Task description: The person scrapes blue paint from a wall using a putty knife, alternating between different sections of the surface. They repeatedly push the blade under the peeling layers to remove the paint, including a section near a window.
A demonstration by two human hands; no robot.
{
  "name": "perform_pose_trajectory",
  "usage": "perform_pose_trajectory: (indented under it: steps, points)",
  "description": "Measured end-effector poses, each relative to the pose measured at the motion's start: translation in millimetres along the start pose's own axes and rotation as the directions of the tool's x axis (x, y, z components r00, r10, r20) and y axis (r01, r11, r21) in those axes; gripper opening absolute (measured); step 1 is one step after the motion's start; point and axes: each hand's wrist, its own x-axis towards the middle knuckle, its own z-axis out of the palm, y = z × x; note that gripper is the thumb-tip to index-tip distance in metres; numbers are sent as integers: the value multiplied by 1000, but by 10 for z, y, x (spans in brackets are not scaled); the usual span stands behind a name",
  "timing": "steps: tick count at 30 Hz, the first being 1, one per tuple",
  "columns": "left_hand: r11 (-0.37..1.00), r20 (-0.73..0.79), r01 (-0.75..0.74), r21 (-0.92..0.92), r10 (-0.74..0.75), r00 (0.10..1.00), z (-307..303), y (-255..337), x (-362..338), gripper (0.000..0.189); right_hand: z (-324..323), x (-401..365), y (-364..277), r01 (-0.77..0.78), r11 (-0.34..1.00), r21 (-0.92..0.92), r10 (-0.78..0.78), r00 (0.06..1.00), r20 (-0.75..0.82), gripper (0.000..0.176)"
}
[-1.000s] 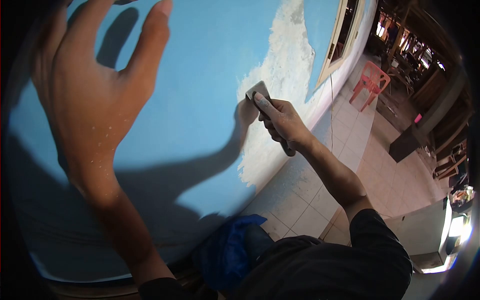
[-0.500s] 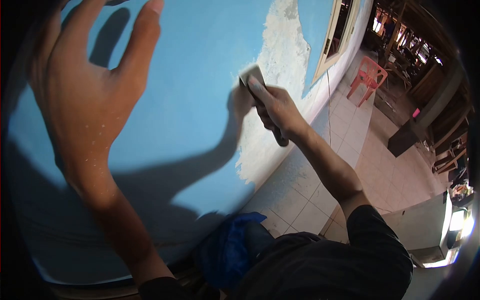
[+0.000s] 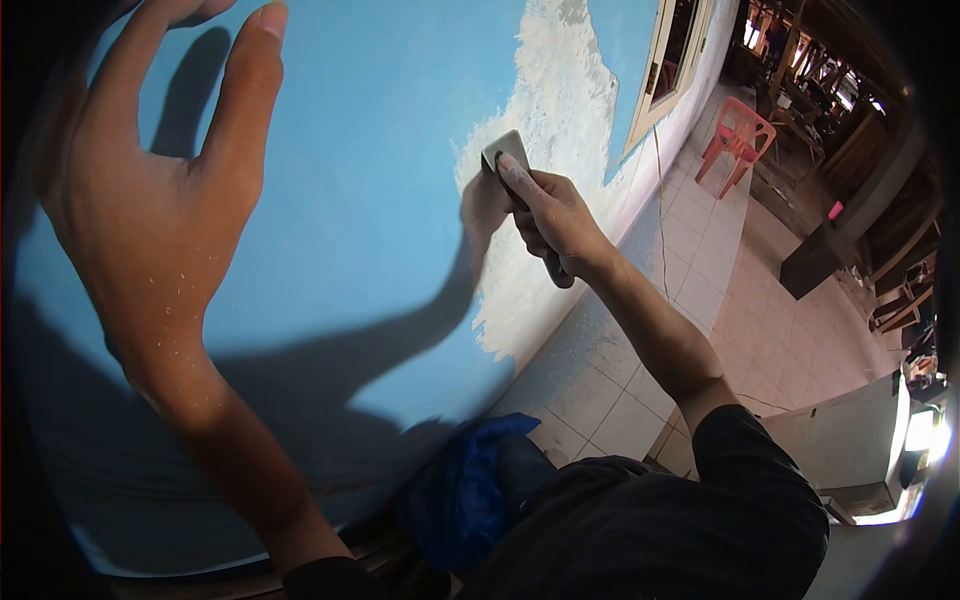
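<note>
My right hand (image 3: 562, 222) grips a scraper (image 3: 505, 150) by its handle, the thumb pressed along the blade. The blade lies at the left edge of a bare whitish patch (image 3: 565, 90) where the wall's blue paint is gone. White dust coats the thumb. Large at the left, my left hand (image 3: 160, 205) is held up by the blue wall (image 3: 350, 170) with thumb and fingers apart, holding nothing. Its fingertips run partly out of the top of the view, and light specks dot its wrist. Both arms cast dark shadows on the paint.
A window frame (image 3: 655, 75) borders the patch on the right. Blue paint flakes are scattered on the tiled floor (image 3: 610, 410) along the wall's foot. A blue cloth or bag (image 3: 465, 500) lies below me. Farther off stand a pink plastic chair (image 3: 737, 140) and a dark post (image 3: 815, 255).
The bare patch reaches a little farther left beside the blade. My left hand has shifted slightly left in the view; my right hand stays at nearly the same spot.
</note>
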Motion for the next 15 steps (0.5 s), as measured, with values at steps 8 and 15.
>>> perform_pose_trajectory:
  steps: [8, 15]
  points:
    - [1000, 28, -16, 25, 15, 999, -24, 33, 26, 20, -37, -79, 573, -123, 992, 40, 122, 992, 17, 51]
    - [1000, 5, 4, 14, -4, 1000, -4, 12, 2, 19, 12, 40, 285, -31, 997, 66, 30, 999, 11, 53]
